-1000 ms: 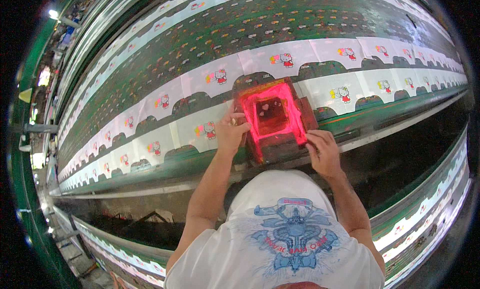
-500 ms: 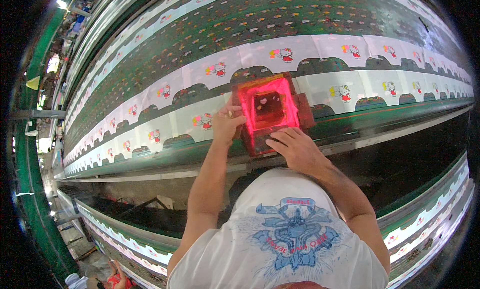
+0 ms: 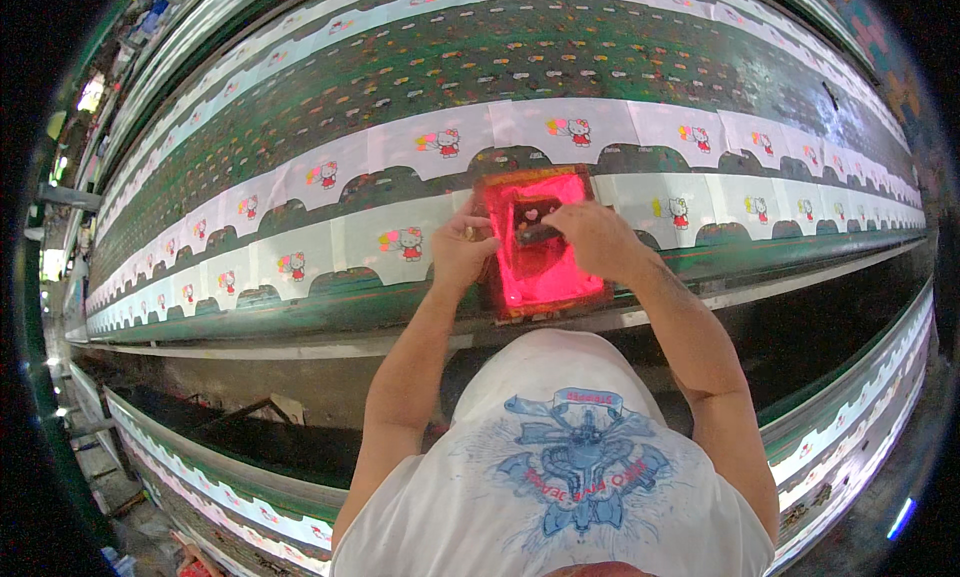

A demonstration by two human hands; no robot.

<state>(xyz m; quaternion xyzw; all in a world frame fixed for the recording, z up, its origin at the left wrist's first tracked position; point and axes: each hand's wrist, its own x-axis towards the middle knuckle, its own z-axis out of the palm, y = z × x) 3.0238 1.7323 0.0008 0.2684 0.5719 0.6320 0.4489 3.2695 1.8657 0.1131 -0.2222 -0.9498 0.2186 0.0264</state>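
Observation:
A small screen-printing frame (image 3: 590,182) with a brown rim lies over the near row of white cut pieces. Bright pink ink (image 3: 540,285) is spread inside it around a dark patch with small heart shapes. My left hand (image 3: 462,247) grips the frame's left edge between thumb and fingers. Inside the frame, my right hand (image 3: 595,239) is closed on a dark squeegee (image 3: 538,233), which rests across the middle of the mesh. The hand hides the squeegee's right end. Printed white pieces (image 3: 405,267) with a cartoon cat and balloons lie on both sides of the frame.
The long green table (image 3: 330,312) runs left to right, with a pale rail (image 3: 270,350) along its near edge. Another row of printed pieces (image 3: 508,127) lies farther back. Behind me stands a second table with pieces (image 3: 240,502). A person's red clothing shows at lower left.
My right hand has moved the squeegee away from me, from the near end of the frame to its middle. Pink ink now covers the near part. My left hand stays at the left edge.

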